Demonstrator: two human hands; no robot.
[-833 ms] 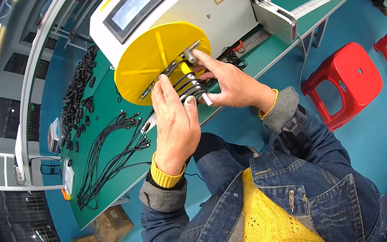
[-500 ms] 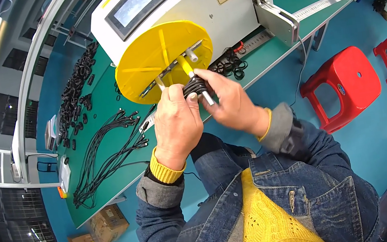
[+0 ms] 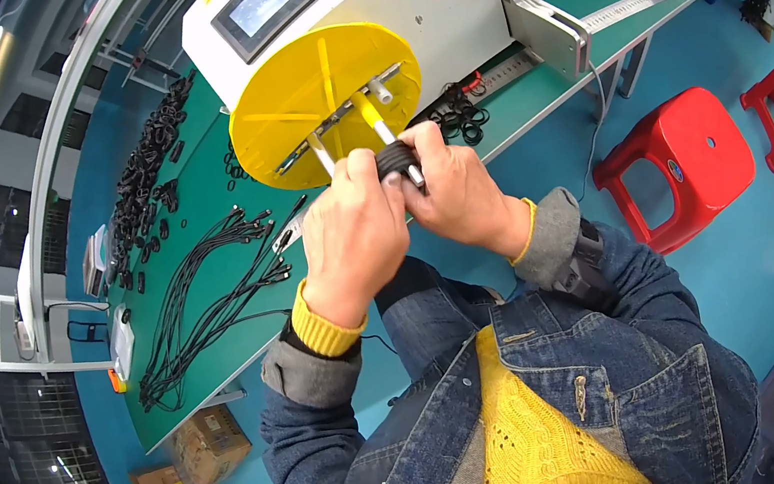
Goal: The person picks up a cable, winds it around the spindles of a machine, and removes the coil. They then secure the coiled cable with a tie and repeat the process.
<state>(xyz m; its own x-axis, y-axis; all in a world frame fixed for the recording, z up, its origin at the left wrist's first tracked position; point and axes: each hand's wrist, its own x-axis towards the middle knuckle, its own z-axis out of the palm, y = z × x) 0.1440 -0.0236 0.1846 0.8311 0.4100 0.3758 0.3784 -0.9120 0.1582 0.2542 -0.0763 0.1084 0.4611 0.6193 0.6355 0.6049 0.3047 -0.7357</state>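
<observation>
A coil of black cable [image 3: 395, 159] sits around the outer end of a metal peg with a yellow sleeve [image 3: 368, 111]. The peg sticks out from the yellow disc [image 3: 281, 86] of a white winding machine [image 3: 425, 33]. My left hand [image 3: 354, 222] grips the coil from the left, thumb against its near side. From the right, my right hand [image 3: 458, 188] closes on the same coil, and its fingertips are partly hidden. The metal tip of the peg shows between my hands. A second metal peg [image 3: 322, 154] stands just beyond my left fingers.
Loose black cables [image 3: 203, 291] lie on the green table [image 3: 214, 366] at the left, with many coiled cables [image 3: 149, 178] behind. Black rings [image 3: 460, 117] lie right of the disc. A metal guide bracket [image 3: 545, 24] and red stools [image 3: 688, 159] are farther right.
My right hand has drawn in closer around the coil, its fingers now folded on it. The coil looks more compact and sits slightly nearer the peg's tip.
</observation>
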